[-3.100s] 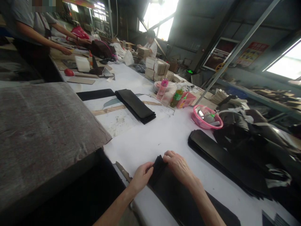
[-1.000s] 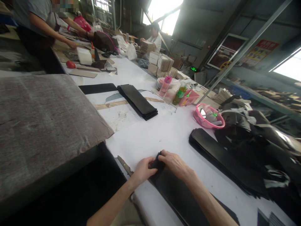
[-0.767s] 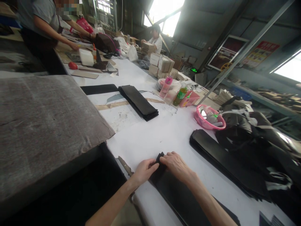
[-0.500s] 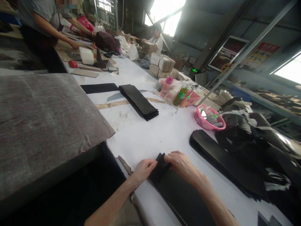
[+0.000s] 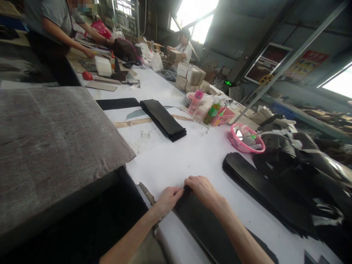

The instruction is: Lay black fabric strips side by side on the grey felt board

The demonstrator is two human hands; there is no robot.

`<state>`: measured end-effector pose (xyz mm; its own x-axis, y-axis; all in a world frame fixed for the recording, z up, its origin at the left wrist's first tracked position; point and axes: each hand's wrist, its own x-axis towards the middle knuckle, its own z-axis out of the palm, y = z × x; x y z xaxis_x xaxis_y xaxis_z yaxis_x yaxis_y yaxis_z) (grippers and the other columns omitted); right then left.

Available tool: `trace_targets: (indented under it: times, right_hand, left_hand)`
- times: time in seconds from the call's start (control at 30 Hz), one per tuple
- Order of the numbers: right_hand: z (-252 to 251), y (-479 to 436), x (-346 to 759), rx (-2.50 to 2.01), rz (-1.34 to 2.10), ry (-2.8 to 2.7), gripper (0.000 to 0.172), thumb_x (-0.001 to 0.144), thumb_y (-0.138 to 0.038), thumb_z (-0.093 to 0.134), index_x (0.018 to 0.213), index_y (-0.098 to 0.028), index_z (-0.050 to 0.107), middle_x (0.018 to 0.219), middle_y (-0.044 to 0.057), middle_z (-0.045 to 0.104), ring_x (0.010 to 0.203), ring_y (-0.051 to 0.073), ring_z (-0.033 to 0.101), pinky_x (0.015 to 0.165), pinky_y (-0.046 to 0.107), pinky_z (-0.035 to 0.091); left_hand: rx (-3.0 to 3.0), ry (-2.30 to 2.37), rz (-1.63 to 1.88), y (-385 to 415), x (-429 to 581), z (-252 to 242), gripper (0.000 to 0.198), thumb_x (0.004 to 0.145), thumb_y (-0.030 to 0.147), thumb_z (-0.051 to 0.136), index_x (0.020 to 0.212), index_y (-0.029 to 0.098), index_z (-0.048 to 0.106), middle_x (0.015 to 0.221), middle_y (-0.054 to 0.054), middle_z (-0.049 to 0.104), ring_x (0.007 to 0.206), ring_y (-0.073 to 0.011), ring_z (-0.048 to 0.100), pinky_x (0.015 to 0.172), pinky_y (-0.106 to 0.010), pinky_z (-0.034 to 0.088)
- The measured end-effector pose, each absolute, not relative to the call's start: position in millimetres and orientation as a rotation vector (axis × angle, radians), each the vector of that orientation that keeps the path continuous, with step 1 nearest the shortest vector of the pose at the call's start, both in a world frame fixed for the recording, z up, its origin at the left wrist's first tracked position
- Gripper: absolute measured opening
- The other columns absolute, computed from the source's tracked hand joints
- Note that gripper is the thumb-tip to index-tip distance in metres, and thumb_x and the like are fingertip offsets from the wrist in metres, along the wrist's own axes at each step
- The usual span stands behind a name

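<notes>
A long black leather-like strip lies on the white table in front of me, apparently on top of others like it. My left hand is closed, its thumb and fingers pinching the strip's far left corner. Beside it, my right hand has its fingers curled over the same far end. The fingers cover most of that edge, so how it is folded cannot be made out. To the right lies a thick stack of black strips. Farther off is a smaller stack of black strips.
A grey-brown covered board stands at the left. The white tabletop also bears a pink basket, a green-labelled bottle and bundled cardboard pieces. One co-worker stands far left; another is at the back.
My right hand has moved slightly left, closer to my left hand. The narrow black end piece that showed between the hands is now mostly covered or laid down.
</notes>
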<state>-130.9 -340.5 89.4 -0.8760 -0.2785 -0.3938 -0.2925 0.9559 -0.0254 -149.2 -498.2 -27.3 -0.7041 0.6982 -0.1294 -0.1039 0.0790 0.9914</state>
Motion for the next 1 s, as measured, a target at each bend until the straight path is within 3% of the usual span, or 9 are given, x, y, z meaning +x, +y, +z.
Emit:
trace_targets:
  times: [0.13, 0.27, 0.47, 0.57, 0.7, 0.77, 0.87, 1.0]
  right_hand:
    - [90.6, -342.2, -130.0, -0.394, 0.115, 2.684, 0.015, 0.086, -0.009, 0.051, 0.086, -0.021, 0.061, 0.088, 0.002, 0.065, 0.073, 0.016, 0.063, 0.059, 0.027, 0.032]
    - [90.0, -343.7, -131.0, -0.371, 0.206, 2.678, 0.018, 0.086, -0.009, 0.051, 0.084, -0.021, 0.063, 0.086, 0.004, 0.066, 0.073, 0.019, 0.064, 0.059, 0.029, 0.034]
    - [80.5, -348.0, -133.7, -0.418, 0.205, 2.687, 0.014, 0.085, -0.01, 0.052, 0.088, -0.02, 0.062, 0.091, 0.006, 0.066, 0.078, 0.02, 0.064, 0.064, 0.03, 0.04]
    - [74.0, -349.7, -131.8, -0.415, 0.141, 2.719, 0.013, 0.083, -0.011, 0.055, 0.093, -0.02, 0.06, 0.092, 0.006, 0.066, 0.08, 0.02, 0.063, 0.067, 0.03, 0.042]
    - [70.6, -346.9, -125.6, -0.343, 0.013, 2.804, 0.024, 0.082, -0.012, 0.058, 0.105, -0.02, 0.059, 0.098, 0.006, 0.065, 0.088, 0.022, 0.062, 0.073, 0.031, 0.044]
    - [69.2, -339.3, -119.0, -0.289, -0.083, 2.859, 0.041, 0.082, -0.012, 0.059, 0.12, -0.024, 0.055, 0.111, 0.007, 0.063, 0.098, 0.023, 0.061, 0.08, 0.033, 0.045]
    - [61.2, -317.9, -100.8, -0.026, -0.417, 2.918, 0.069, 0.079, -0.018, 0.065, 0.141, -0.029, 0.038, 0.129, 0.009, 0.055, 0.111, 0.024, 0.057, 0.09, 0.035, 0.045]
    - [43.9, -285.5, -66.1, 0.353, -1.023, 2.773, 0.071, 0.074, -0.036, 0.072, 0.139, -0.028, 0.042, 0.119, 0.005, 0.064, 0.108, 0.024, 0.061, 0.093, 0.039, 0.046]
  left_hand:
    - [0.574, 1.777, 1.69, -497.8, -147.4, -27.6, 0.044, 0.09, 0.046, 0.044, 0.072, 0.015, 0.068, 0.063, 0.002, 0.057, 0.064, -0.015, 0.049, 0.058, -0.025, 0.034]
    - [0.556, 1.791, 1.708, -495.4, -145.2, -29.6, 0.032, 0.088, 0.037, 0.051, 0.089, 0.016, 0.074, 0.082, -0.002, 0.072, 0.081, -0.0202, 0.062, 0.073, -0.027, 0.043]
    - [0.572, 1.771, 1.729, -497.8, -141.7, -24.1, 0.037, 0.09, 0.044, 0.05, 0.085, 0.014, 0.072, 0.081, -0.003, 0.071, 0.075, -0.0193, 0.062, 0.066, -0.026, 0.043]
    - [0.56, 1.672, 1.783, -499.1, -141.1, -21.5, 0.036, 0.084, 0.045, 0.062, 0.105, 0.016, 0.067, 0.091, -0.003, 0.07, 0.078, -0.0181, 0.063, 0.067, -0.025, 0.044]
    - [0.39, 1.583, 1.785, -493.3, -143.7, -27.5, 0.065, 0.067, 0.035, 0.08, 0.123, 0.016, 0.052, 0.077, 0.0, 0.066, 0.063, -0.0141, 0.059, 0.053, -0.022, 0.039]
    - [0.338, 1.587, 1.752, -488.9, -146.3, -30.3, 0.062, 0.064, 0.026, 0.079, 0.119, 0.013, 0.053, 0.075, -0.001, 0.066, 0.063, -0.015, 0.061, 0.054, -0.023, 0.041]
    - [0.371, 1.549, 1.7, -485.5, -149.2, -26.3, 0.039, 0.066, 0.016, 0.07, 0.102, 0.009, 0.059, 0.082, -0.007, 0.07, 0.071, -0.0189, 0.066, 0.06, -0.027, 0.047]
    - [0.468, 1.509, 1.703, -489.4, -147.5, -5.6, 0.03, 0.069, 0.014, 0.064, 0.1, 0.012, 0.06, 0.091, -0.007, 0.07, 0.086, -0.0207, 0.066, 0.073, -0.03, 0.05]
